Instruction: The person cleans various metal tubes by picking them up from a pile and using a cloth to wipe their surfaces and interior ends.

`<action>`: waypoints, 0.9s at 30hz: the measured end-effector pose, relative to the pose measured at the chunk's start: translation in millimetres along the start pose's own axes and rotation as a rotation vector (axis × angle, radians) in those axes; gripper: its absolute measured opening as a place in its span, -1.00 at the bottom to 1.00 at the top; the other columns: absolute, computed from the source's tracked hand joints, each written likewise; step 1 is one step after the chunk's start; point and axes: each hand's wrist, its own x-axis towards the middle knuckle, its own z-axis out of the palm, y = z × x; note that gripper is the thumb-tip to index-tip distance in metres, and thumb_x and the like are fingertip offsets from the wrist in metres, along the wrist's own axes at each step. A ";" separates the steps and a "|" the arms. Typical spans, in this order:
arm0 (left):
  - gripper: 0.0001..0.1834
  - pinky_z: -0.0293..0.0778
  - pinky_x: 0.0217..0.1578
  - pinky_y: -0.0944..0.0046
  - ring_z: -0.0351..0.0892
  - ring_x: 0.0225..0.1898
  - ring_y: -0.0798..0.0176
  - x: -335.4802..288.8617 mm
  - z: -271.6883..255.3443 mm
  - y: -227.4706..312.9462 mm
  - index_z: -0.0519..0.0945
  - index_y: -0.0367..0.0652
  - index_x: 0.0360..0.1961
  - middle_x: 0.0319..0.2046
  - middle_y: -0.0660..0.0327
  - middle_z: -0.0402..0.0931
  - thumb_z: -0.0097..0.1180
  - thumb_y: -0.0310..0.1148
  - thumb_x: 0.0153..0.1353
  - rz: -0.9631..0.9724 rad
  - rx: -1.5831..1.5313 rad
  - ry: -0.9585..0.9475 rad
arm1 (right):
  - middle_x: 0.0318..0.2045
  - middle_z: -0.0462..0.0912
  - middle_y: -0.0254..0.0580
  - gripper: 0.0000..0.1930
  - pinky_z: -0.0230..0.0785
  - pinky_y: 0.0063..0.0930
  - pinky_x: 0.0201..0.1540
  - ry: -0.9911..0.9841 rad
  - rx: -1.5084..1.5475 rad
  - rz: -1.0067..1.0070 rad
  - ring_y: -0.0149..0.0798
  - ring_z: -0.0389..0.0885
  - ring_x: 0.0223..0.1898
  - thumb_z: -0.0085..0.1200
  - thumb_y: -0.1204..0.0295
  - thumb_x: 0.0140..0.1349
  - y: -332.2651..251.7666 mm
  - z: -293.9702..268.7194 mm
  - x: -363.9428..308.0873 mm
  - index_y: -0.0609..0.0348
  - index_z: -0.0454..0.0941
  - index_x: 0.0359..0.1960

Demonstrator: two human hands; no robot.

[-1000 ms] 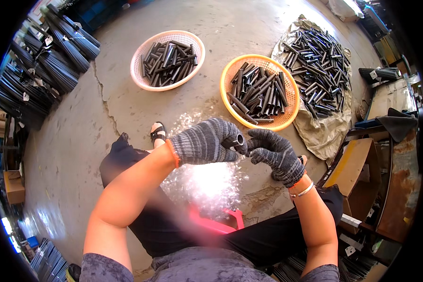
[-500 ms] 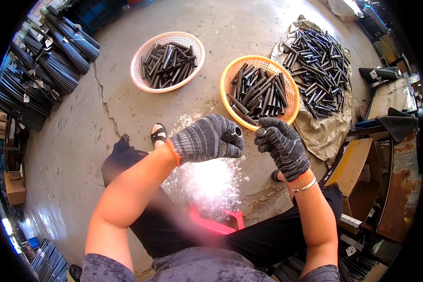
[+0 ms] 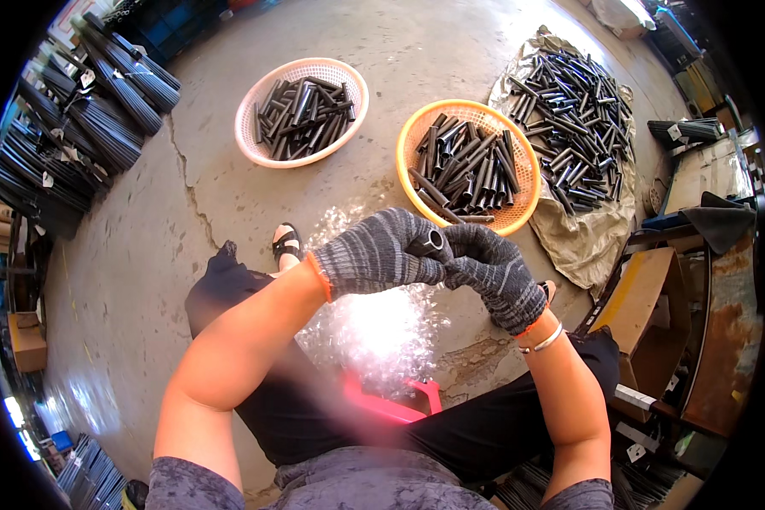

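Both my hands wear grey striped knit gloves with orange cuffs. My left hand (image 3: 380,253) is closed around a short black metal tube (image 3: 434,240), whose round open end points toward my right hand. Most of the tube's length is hidden by the glove. Close against that end is my right hand (image 3: 494,276), its fingers pinched together and meeting the left fingers. Whatever lies between the right fingertips is too small or too hidden to tell. Just beyond the hands stands an orange plastic basket (image 3: 531,180) holding many similar black tubes.
A pink basket (image 3: 244,136) with more tubes stands farther left. To the right, loose tubes are heaped on a tan sheet (image 3: 574,251). Bundled dark rods (image 3: 102,127) line the far left. An opened cardboard box (image 3: 637,297) sits at my right, and a pink stool (image 3: 386,404) is below me.
My right hand has moved left and slightly down from beside the orange basket's rim to meet the tube's end. My left hand has shifted slightly right, still gripping the tube.
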 end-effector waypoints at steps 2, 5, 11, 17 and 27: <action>-0.74 0.49 -0.32 0.38 0.56 -0.39 0.44 -1.7 -0.9 -4.6 0.65 -0.25 -0.23 -0.41 0.19 0.65 0.32 -0.47 0.00 -0.018 -0.089 0.025 | -0.26 0.58 -0.24 -0.58 0.45 -0.52 -0.25 0.011 0.024 -0.022 -0.38 0.54 -0.33 0.18 0.37 0.17 1.9 -1.7 2.9 0.30 0.44 0.03; -0.76 0.51 -0.29 0.37 0.57 -0.38 0.43 -3.6 -3.8 -6.1 0.65 -0.27 -0.26 -0.44 0.19 0.65 0.32 -0.50 -0.01 -0.039 -0.062 0.033 | -0.27 0.59 -0.22 -0.58 0.47 -0.49 -0.28 0.063 0.315 -0.019 -0.35 0.57 -0.31 0.15 0.30 0.20 4.7 -7.0 5.4 0.29 0.43 0.02; -0.77 0.48 -0.18 0.29 0.56 -0.26 0.24 -8.1 -3.2 -21.7 0.64 -0.21 -0.28 -0.30 0.16 0.60 0.29 -0.52 -0.05 0.268 -0.029 0.037 | -0.31 0.57 -0.29 -0.62 0.41 -0.58 -0.22 0.187 -0.121 -0.033 -0.45 0.52 -0.33 0.13 0.35 0.19 -8.1 -22.0 1.3 0.24 0.46 0.01; -0.73 0.42 -0.49 0.34 0.42 -0.58 0.41 -10.7 -2.7 -16.1 0.53 -0.21 -0.59 -0.68 0.29 0.47 0.46 -0.43 -0.22 -0.018 0.310 0.087 | -0.24 0.57 -0.37 -0.60 0.40 -0.56 -0.07 0.292 -0.565 -0.338 -0.48 0.49 -0.17 0.27 0.46 0.10 -31.0 -46.7 -13.0 0.21 0.46 -0.02; -0.09 0.46 -0.59 0.44 0.44 -0.54 0.46 -17.4 9.4 17.8 0.16 -0.17 0.29 0.09 0.07 0.39 0.19 -0.66 -0.20 -0.042 -0.230 0.103 | -0.24 0.63 -0.09 -0.49 0.46 -0.37 -0.16 1.225 -1.319 -0.058 -0.19 0.61 -0.26 0.33 0.21 -0.02 -76.3 -162.7 -212.1 0.18 0.52 -0.05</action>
